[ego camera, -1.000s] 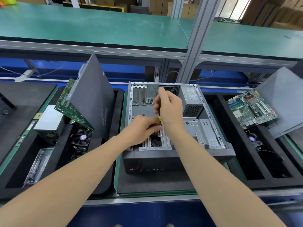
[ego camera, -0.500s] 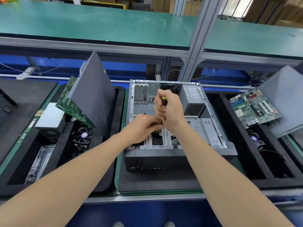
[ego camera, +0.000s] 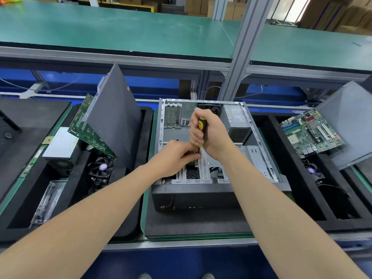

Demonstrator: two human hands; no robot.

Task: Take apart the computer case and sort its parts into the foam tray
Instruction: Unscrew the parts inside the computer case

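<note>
Right hand: the right hand point(ego camera: 210, 135) is closed in a fist round the handle of a black and yellow screwdriver point(ego camera: 202, 125), holding it upright with the tip pointing down.
Left hand: the left hand point(ego camera: 177, 158) has its fingers curled and pinches the screwdriver's metal shaft low down, close to the tip.
Screwdriver tip: it meets a silver metal drive bracket point(ego camera: 205, 170) near the front of the case; the screw itself is too small to make out.
Computer case: the grey sheet-metal computer case with a black front panel point(ego camera: 259, 158) lies on its side, open face up, on a black foam pad point(ego camera: 191, 222) in the centre, with the front panel towards the person.
Inside the case: a grey boxy power supply point(ego camera: 236, 121) sits in the far right corner.
Left foam tray: the black foam tray on the left point(ego camera: 22, 198) holds a dark grey side panel point(ego camera: 114, 117) standing tilted, a green circuit board point(ego camera: 88, 129) leaning against it, a silver power supply unit point(ego camera: 60, 146) and a black cooling fan point(ego camera: 101, 168).
Right foam tray: a second black foam tray on the right point(ego camera: 298, 178) holds a green motherboard point(ego camera: 310, 131) propped against a grey panel point(ego camera: 350, 123).
Background: a green-topped worktop point(ego camera: 120, 27) on a grey metal frame runs behind.
</note>
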